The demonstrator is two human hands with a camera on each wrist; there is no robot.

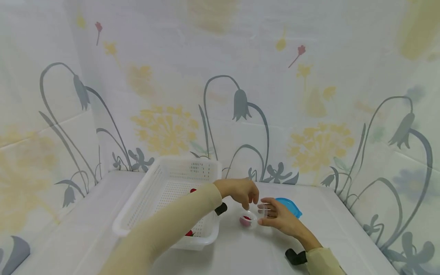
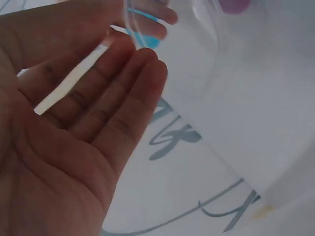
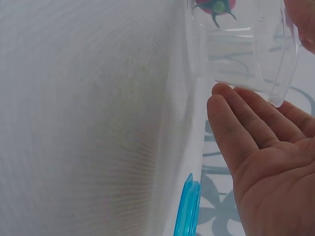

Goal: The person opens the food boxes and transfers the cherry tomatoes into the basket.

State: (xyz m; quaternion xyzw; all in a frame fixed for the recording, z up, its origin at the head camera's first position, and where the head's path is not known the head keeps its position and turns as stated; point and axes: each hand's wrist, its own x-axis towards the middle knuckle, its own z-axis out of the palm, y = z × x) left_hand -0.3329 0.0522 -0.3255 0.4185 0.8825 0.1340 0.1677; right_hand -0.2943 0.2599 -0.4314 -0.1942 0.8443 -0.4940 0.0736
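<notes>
A clear plastic cup [image 1: 262, 210] is between the thumb and fingers of my right hand [image 1: 282, 220], which holds it near the rim; its exact tilt is hard to tell. A small red fruit with a green star-shaped top, like a cherry tomato [image 3: 216, 6], shows in or through the clear plastic. My left hand [image 1: 240, 191] hovers just above, its fingers bent downward; the left wrist view shows nothing in its palm. Behind my right hand lies a round blue lid [image 1: 290, 207] on the table.
A white perforated basket [image 1: 118, 225] stands to the left, partly covered by my left forearm. Inside it a few red fruits [image 1: 189, 233] show. White cloth [image 1: 247, 256] covers the table, and a flower-printed curtain [image 1: 220, 57] hangs behind and at both sides.
</notes>
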